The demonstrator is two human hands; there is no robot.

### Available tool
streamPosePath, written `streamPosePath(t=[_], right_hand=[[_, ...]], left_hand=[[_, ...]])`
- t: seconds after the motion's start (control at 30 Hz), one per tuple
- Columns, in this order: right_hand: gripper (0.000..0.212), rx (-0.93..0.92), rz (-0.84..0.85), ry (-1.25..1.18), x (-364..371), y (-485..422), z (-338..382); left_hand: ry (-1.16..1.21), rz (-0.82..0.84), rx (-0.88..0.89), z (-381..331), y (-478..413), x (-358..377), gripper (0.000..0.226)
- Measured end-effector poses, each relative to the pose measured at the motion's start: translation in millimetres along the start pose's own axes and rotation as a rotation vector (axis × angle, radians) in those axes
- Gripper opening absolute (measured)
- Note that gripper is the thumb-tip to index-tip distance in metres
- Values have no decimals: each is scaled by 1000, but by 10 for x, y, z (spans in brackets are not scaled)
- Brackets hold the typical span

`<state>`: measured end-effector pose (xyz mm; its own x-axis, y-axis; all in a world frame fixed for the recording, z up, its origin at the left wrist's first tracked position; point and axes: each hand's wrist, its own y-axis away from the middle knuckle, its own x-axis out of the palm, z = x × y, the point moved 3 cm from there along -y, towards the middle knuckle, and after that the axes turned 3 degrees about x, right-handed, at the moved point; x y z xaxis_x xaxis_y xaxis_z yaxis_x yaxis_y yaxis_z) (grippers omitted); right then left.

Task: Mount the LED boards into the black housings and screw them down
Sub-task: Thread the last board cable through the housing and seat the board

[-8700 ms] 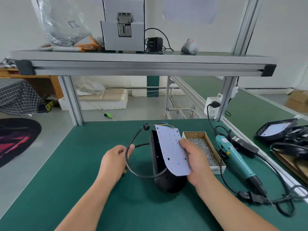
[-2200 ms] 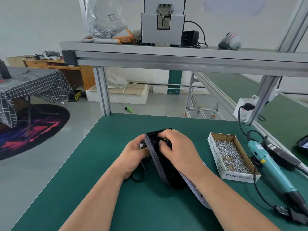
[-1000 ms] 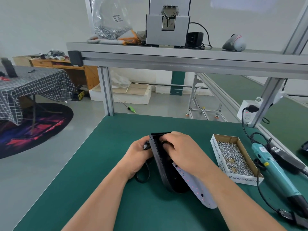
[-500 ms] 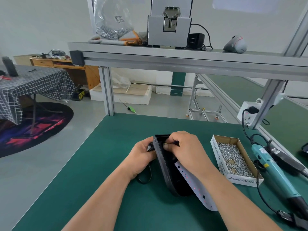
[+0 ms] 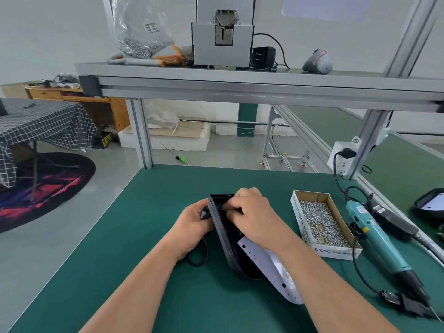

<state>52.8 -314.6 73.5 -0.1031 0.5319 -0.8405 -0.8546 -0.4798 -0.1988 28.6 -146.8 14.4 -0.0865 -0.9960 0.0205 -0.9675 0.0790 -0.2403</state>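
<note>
Cardboard screw box (image 5: pixel 334 252), just right of right hand (image 5: pixel 254 219): "SPRING BALANC" on near wall (end cut off). Bag label (image 5: pixel 151 27), far beyond same hand: unreadable.

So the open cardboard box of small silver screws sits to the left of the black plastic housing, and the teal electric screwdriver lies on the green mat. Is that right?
Not quite. The head view shows the open cardboard box of small silver screws to the right of the black plastic housing, not the left. The teal electric screwdriver does lie on the green mat.
</note>
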Motion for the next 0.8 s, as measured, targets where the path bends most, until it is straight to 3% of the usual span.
streamPosePath(t=[0.27,0.4,0.5,0.57,0.63,0.7,0.8], right_hand=[[24,18,8,20,78,12,-102],[16,29,14,-143,8,26,-222],[13,76,-87,-254,-54,49,-328],[30,93,-139,-394,-91,95,-329],[75,71,-56,-434,-86,143,-287],[109,54,60,-276,-40,162,-228],[115,60,104,-67,23,159,-146]], left_hand=[[-140,-14,9,-15,12,71,33],[-182,-24,4,-17,0,33,27],[-207,-19,15,-31,-5,13,28],[-211,12,26,-49,-2,17,30],[-223,44,22,-57,-5,14,31],[-239,59,13,-59,-5,8,34],[-276,67,2,-50,-2,13,43]])
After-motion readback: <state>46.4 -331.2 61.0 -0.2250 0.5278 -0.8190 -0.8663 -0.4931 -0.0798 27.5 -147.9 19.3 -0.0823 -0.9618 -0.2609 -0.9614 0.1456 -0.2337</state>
